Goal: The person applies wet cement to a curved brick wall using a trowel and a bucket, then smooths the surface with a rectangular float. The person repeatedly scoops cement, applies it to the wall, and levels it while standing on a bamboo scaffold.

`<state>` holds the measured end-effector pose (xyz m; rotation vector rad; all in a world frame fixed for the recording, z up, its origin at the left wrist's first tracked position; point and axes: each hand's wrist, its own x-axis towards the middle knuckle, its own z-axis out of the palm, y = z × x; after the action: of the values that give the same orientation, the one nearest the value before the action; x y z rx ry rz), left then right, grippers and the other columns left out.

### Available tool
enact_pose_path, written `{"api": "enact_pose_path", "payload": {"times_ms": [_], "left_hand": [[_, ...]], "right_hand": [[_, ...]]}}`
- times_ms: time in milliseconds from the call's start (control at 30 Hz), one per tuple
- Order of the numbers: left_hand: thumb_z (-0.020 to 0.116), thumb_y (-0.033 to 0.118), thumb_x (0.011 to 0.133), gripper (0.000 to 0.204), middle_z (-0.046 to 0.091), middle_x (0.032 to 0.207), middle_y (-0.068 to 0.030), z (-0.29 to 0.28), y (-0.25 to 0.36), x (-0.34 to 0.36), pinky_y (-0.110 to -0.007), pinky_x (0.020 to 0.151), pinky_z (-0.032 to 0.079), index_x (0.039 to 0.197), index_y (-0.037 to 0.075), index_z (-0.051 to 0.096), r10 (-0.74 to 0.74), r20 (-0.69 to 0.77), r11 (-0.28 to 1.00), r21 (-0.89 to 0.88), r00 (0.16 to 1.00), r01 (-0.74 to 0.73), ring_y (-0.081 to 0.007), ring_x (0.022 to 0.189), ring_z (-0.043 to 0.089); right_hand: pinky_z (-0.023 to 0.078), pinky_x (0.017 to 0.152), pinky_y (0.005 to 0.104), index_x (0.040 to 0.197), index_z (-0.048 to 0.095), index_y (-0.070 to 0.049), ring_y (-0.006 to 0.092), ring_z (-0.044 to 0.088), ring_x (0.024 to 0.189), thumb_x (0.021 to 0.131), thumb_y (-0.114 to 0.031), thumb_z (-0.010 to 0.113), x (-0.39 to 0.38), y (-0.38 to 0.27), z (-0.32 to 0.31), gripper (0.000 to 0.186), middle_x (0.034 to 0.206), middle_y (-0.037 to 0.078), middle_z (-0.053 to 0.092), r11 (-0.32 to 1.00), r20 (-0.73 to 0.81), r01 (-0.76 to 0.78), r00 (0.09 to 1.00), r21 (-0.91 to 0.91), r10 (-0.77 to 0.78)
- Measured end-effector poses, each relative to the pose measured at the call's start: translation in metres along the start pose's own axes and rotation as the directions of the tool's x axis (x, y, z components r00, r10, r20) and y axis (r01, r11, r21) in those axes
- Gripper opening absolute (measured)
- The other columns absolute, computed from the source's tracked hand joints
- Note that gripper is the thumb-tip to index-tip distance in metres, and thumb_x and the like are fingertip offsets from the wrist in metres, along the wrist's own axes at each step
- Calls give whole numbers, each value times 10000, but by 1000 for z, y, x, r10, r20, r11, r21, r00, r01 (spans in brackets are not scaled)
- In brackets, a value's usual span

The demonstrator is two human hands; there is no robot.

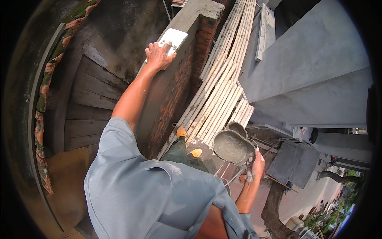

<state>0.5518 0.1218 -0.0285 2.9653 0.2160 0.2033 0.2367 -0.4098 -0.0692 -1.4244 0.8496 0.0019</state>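
Note:
My left hand [160, 58] reaches far forward over a brick wall [175, 79] with a grey mortar coat. Its fingers are bent round the near end of a white rectangular plastering float [179, 38], which lies against the top of the wall. How the palm meets the float is hidden. Low on the right, my right hand [258, 165] grips the rim of a dark mortar bucket [234, 146] holding wet grey mortar. Just under that hand hangs a mortar-caked piece [250, 175] that I cannot make out.
Bamboo poles [223, 83] form a narrow scaffold walkway beside the wall; my orange-shod feet [195, 153] are at its near end. A smooth grey wall [310, 79] rises on the right. Old boards [95, 87] and mossy tiles [41, 103] lie left. A tree trunk [274, 211] stands below right.

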Motion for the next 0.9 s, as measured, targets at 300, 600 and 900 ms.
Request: {"api": "enact_pose_path", "payload": {"times_ms": [300,600,900], "left_hand": [[689,553,899,642,607,1380,-235,12,19,179,-540,1055,406,1433,198,643,-66,26,998,6,997,66,-402,1297,504],[707,571,870,614,641,1346,-202,38,64,265,-549,1028,442,1392,249,682,-22,7,999,36,1000,22,-398,1269,540],[711,541,880,589,650,1338,-231,30,69,286,-554,1044,450,1344,178,709,26,-29,1000,6,999,-25,-417,1293,546]], "right_hand": [[476,455,309,975,672,-107,132,553,509,1007,-354,674,-15,7,32,249,673,-12,576,981,-108,-182,976,62,188],[451,463,294,901,685,-78,109,539,511,998,-323,688,-12,6,61,263,663,1,582,985,-141,-170,975,12,170],[438,471,283,908,680,-88,92,532,541,994,-282,702,2,24,60,213,740,-26,613,989,-183,-144,972,41,150]]}}
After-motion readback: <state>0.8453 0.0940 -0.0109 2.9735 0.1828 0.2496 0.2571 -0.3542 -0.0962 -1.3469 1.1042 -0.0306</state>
